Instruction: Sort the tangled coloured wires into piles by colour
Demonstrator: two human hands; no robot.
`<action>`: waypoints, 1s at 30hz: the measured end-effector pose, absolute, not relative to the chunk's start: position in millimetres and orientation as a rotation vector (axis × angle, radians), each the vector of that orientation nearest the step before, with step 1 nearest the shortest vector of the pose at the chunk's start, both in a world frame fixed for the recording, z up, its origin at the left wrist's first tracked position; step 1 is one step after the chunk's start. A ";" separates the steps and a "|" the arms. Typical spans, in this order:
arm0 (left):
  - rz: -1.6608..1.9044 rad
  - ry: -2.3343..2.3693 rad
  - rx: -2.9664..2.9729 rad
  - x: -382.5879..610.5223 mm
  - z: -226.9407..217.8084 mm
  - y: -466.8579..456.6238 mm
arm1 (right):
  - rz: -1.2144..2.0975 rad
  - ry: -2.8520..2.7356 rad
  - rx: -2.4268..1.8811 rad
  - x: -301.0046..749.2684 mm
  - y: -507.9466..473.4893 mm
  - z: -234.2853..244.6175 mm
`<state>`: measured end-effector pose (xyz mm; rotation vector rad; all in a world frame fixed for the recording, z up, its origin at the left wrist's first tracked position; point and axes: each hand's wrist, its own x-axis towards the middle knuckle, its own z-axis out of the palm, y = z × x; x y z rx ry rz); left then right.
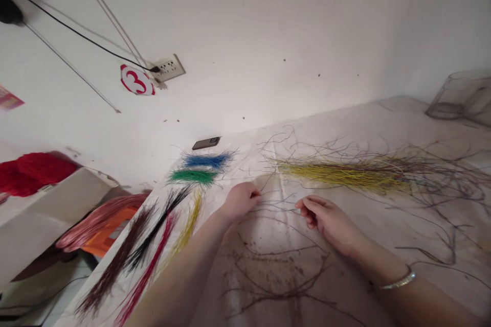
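Note:
My left hand (241,200) and my right hand (326,222) hover over a pale covered table (383,117), fingertips pinched toward each other. A thin strand (278,200) seems to run between them. A long yellow bundle of fine strands (337,173) lies beyond my right hand, with loose multicoloured strands spreading right. Past my left hand are a blue bundle (207,160) and a green bundle (192,177). To its left, black (161,227), dark brown (117,260), red (148,271) and yellow (187,227) bundles fan toward the table's edge. Dark strands (276,286) lie below my hands.
A phone (206,143) lies by the white wall, which holds a wall socket (168,67) with a black cable and a round "3" sign (137,79). Left of the table are red fibre (38,173), a pink coil (99,219) and an orange stool (111,230). A clear container (460,97) stands far right.

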<state>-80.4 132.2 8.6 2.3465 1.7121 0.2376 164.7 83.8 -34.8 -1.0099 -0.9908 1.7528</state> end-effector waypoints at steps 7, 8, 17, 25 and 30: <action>0.611 1.820 2.131 -90.7 37.5 127.4 | 1.748 -1.012 -1.003 165.8 83.2 -33.9; 0.704 1.807 2.033 -92.5 40.9 127.5 | 1.748 -1.015 -1.005 165.7 83.2 -33.8; 1.239 1.412 1.190 -108.2 69.8 130.8 | 1.760 -1.019 -0.963 166.4 83.3 -40.9; 1.169 1.157 0.897 -71.9 70.5 102.4 | 1.751 -1.102 -0.971 164.0 78.6 -34.5; 0.992 1.072 0.906 -22.5 46.9 80.1 | 1.739 -1.339 -0.835 162.4 67.8 -26.2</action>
